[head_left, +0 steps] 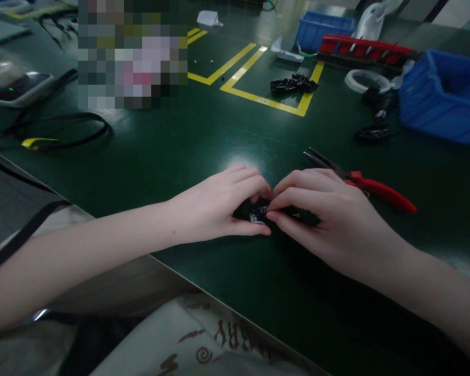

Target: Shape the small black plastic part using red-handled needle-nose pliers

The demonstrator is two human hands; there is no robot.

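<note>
A small black part with white markings (257, 215) lies low over the green table (203, 136), mostly covered by my fingers. My left hand (229, 201) is closed around it, the thumb along its near side and the fingers over the far side. At its right end, the thumb and fingertips of my right hand (321, 209) pinch together against it. Whether those fingertips hold something smaller cannot be made out. Just beyond my right hand lie pliers with red handles (384, 192), their jaws pointing to the left.
Blue bins (442, 99) stand at the right and back, near a red rack (368, 49) and a tape roll (366, 81). Black parts (293, 84) lie by yellow tape lines. A black cable (62, 117) loops at left, near a grey device (21, 90).
</note>
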